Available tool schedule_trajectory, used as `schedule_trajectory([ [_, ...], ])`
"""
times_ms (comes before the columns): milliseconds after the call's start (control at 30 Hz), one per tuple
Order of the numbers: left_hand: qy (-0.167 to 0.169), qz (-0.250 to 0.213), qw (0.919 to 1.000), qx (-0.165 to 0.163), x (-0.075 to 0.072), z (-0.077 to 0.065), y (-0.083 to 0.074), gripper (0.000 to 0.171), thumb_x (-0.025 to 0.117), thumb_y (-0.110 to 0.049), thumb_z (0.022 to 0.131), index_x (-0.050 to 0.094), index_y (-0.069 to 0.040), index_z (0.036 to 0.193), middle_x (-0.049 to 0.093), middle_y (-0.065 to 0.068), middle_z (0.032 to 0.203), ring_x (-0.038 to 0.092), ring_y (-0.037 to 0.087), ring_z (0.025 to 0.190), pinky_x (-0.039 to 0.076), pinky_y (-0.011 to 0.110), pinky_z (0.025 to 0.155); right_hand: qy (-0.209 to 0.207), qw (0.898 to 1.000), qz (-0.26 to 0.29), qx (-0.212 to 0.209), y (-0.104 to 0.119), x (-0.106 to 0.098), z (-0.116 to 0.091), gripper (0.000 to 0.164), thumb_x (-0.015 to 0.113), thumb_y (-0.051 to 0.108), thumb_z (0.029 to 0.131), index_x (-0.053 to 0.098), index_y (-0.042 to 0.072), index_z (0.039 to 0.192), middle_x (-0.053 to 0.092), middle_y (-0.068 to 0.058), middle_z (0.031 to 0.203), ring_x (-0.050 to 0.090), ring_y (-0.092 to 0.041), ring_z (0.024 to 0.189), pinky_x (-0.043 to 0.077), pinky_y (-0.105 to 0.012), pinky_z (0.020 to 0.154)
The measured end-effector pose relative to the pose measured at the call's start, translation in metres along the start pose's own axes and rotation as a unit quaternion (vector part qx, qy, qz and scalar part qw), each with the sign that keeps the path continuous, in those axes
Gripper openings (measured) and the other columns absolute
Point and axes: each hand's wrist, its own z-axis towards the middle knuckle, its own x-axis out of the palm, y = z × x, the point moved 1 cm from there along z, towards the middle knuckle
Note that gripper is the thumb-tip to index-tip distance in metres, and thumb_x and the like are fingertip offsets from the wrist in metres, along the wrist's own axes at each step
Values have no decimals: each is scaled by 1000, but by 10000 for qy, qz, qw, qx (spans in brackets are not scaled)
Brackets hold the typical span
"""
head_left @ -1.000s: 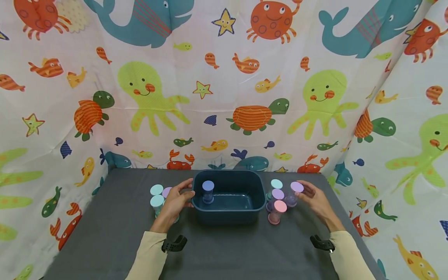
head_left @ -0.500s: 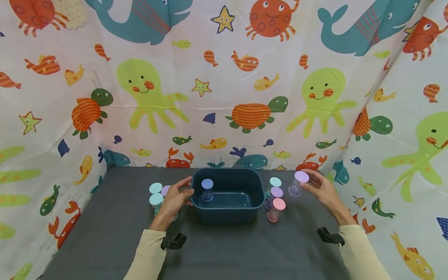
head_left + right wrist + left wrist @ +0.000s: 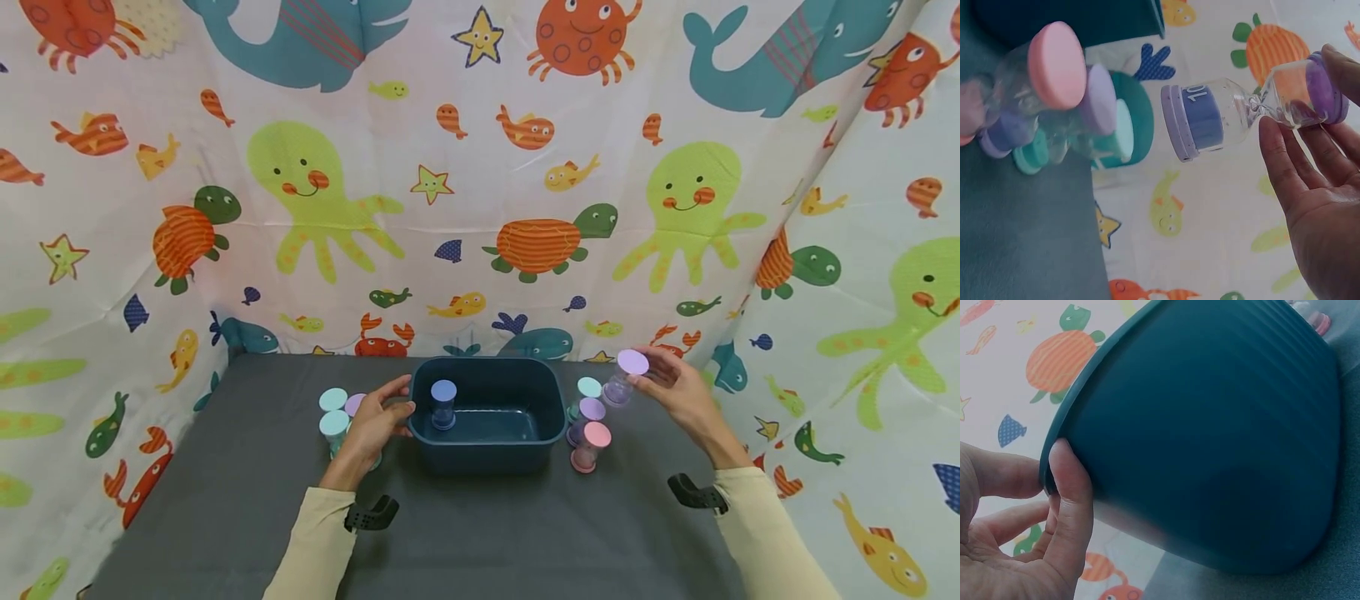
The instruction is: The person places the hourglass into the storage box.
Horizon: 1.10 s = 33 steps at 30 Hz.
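My right hand [image 3: 678, 400] holds a purple sand timer [image 3: 618, 390] by its upper end, just beyond the right-hand group of timers. In the right wrist view this sand timer [image 3: 1207, 119] shows clear bulbs, lilac caps and a "10" on a band of purple sand in the far end. My left hand [image 3: 375, 432] pinches the left rim of a dark teal plastic bin [image 3: 491, 458], thumb on one side and fingers on the other. Inside the bin, at its left, a blue-violet sand timer [image 3: 443, 404] stands upright.
Right of the bin stand a mint timer [image 3: 589, 388], a lilac timer [image 3: 592, 411] and a pink timer [image 3: 596, 437]. Several more, including a mint timer [image 3: 333, 425], stand at the left, partly behind my left hand. A sea-animal curtain [image 3: 480, 183] closes off the back.
My right hand has moved the purple sand timer away from the group, first rightward and up, then back leftward and a little farther up. The left hand stays at the bin's rim.
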Motion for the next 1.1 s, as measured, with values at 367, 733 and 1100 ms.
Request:
schedule_trajectory([
  [367, 26, -89, 9999, -50, 1, -3, -2, 53, 59, -5, 96, 46, -14, 146, 44, 13, 133, 59, 13, 96, 56, 26, 60, 10, 9989, 438, -146, 17, 23, 9, 51, 69, 19, 93, 51, 2, 137, 58, -2, 128, 56, 8, 110, 48, -8, 89],
  [733, -6, -95, 9999, -73, -1, -3, 0, 53, 59, -5, 96, 46, -14, 146, 44, 14, 134, 58, 15, 92, 55, 25, 59, 314, 9957, 827, -286, 26, 52, 19, 51, 70, 16, 91, 52, 4, 137, 58, -11, 130, 58, 3, 110, 48, -11, 92],
  [1100, 22, -76, 10000, -28, 0, 0, 1, 53, 58, -6, 96, 44, -12, 147, 44, 15, 134, 59, 15, 86, 55, 24, 60, 435, 9944, 933, -250, 38, 71, 28, 49, 70, 15, 91, 52, 4, 136, 56, -20, 135, 57, -3, 114, 46, -16, 99],
])
